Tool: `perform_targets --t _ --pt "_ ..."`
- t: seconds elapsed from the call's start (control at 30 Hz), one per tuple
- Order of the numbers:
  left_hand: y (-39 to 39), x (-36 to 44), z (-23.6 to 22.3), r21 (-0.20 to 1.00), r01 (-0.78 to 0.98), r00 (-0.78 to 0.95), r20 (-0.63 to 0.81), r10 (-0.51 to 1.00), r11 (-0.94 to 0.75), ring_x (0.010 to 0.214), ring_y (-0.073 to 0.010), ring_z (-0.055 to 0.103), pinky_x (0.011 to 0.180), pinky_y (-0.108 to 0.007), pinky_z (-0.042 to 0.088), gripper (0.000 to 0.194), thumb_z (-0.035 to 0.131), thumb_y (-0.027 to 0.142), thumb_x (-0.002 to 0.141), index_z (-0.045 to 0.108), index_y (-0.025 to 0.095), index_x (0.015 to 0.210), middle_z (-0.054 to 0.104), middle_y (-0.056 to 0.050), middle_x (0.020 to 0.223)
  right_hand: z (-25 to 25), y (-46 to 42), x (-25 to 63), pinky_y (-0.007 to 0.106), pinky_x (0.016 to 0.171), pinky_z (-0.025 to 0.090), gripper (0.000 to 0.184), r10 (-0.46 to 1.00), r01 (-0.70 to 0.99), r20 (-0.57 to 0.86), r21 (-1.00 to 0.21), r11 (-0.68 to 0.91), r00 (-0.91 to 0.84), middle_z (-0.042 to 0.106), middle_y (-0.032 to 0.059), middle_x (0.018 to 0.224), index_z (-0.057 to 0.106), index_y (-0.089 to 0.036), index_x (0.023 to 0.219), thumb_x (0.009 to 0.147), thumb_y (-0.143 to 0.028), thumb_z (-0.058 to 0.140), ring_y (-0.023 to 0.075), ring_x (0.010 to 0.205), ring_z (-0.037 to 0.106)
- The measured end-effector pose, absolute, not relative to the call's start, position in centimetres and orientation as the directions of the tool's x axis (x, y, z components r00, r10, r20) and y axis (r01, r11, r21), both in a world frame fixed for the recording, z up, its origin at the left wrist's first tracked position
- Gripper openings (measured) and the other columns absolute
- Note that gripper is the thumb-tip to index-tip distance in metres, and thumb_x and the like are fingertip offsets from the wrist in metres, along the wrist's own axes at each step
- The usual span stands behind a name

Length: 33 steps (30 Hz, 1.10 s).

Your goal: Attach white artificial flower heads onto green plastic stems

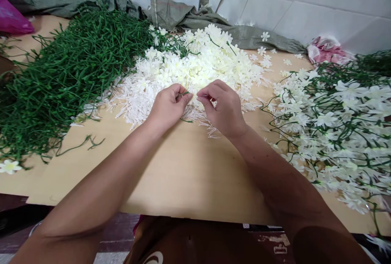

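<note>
My left hand (pixel 168 105) is pinched closed on a thin green stem (pixel 184 93) whose tip pokes out between thumb and forefinger. My right hand (pixel 221 107) is curled closed a few centimetres to the right, fingertips pinched on something small and pale that I cannot make out. Both hands hover over the near edge of a heap of loose white flower heads (pixel 198 62) and thin white stamen pieces (pixel 134 101) on the wooden tabletop (pixel 183 170).
A big pile of bare green stems (pixel 70 68) fills the left side. Finished stems with white flowers (pixel 339 129) lie heaped at the right. Grey-green sacking (pixel 171 13) runs along the tiled wall; a pink bag (pixel 12 19) sits far left. One flower (pixel 9 166) lies alone near the left edge.
</note>
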State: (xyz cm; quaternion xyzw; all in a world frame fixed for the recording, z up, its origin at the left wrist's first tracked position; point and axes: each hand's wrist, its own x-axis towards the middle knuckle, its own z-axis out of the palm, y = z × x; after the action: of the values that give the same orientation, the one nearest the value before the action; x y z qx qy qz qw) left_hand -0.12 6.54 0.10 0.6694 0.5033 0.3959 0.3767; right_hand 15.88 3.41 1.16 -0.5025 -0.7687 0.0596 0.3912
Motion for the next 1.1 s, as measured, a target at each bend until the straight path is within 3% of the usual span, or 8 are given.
perform_targets --t 0.4,0.6,0.77,0.87,1.0,1.1 --pt "6.5 -0.1 -0.6 0.939 0.294 0.204 0.121 0.971 -0.179 0.048 -0.0073 0.033 0.049 -0.023 0.025 0.009 0.063 0.025 0.075 0.057 0.018 0.074 0.043 0.005 0.054 0.5 3.7 16.0 0.036 0.081 0.043 0.013 0.775 0.782 0.582 -0.353 0.513 -0.246 0.058 0.0057 0.083 0.056 -0.021 0.08 0.089 -0.018 0.047 0.0199 0.086 0.051" --pt "6.2 0.3 0.2 0.961 0.251 0.19 0.066 0.98 -0.114 0.05 -0.0078 0.036 0.049 -0.023 0.026 0.009 0.063 0.019 0.073 0.055 0.017 0.069 0.043 0.005 0.054 0.0 3.8 15.9 0.039 0.091 0.043 0.014 0.761 0.77 0.613 -0.376 0.516 -0.211 0.059 0.0065 0.095 0.054 -0.022 0.08 0.091 -0.018 0.047 0.0207 0.098 0.053" --pt "6.2 0.4 0.7 0.981 0.183 0.185 0.035 0.982 -0.069 0.052 -0.008 0.038 0.05 -0.022 0.028 0.01 0.063 0.016 0.072 0.054 0.017 0.067 0.044 0.005 0.054 -0.2 3.7 15.7 0.039 0.092 0.045 0.013 0.784 0.72 0.591 -0.458 0.521 -0.191 0.062 0.0075 0.096 0.054 -0.021 0.079 0.091 -0.019 0.047 0.0199 0.097 0.057" --pt "5.9 0.4 1.1 0.989 0.144 0.214 0.013 0.977 -0.044 0.051 -0.0073 0.039 0.049 -0.021 0.029 0.009 0.063 0.016 0.072 0.055 0.016 0.068 0.048 0.004 0.056 -0.2 3.7 15.6 0.036 0.084 0.048 0.011 0.816 0.651 0.562 -0.57 0.501 -0.136 0.064 0.0069 0.093 0.054 -0.02 0.078 0.088 -0.019 0.051 0.0181 0.091 0.059" --pt "5.6 0.2 1.7 0.994 0.103 0.261 0.013 0.965 -0.041 0.049 -0.0064 0.039 0.046 -0.021 0.029 0.003 0.06 0.016 0.074 0.06 0.015 0.076 0.049 0.004 0.056 -0.2 4.2 15.8 0.029 0.067 0.049 0.005 0.927 0.421 0.374 -0.838 0.348 -0.022 0.061 0.0008 0.076 0.055 -0.019 0.077 0.082 -0.016 0.057 0.012 0.072 0.059" --pt "5.5 0.1 2.0 0.993 0.112 0.256 0.015 0.967 -0.045 0.047 -0.0053 0.036 0.045 -0.02 0.028 0.009 0.059 0.015 0.075 0.062 0.014 0.083 0.05 0.005 0.057 -0.2 4.8 16.1 0.026 0.061 0.049 0.008 0.981 0.175 0.194 -0.967 0.187 0.021 0.057 -0.004 0.064 0.055 -0.019 0.074 0.076 -0.014 0.061 0.0084 0.061 0.056"
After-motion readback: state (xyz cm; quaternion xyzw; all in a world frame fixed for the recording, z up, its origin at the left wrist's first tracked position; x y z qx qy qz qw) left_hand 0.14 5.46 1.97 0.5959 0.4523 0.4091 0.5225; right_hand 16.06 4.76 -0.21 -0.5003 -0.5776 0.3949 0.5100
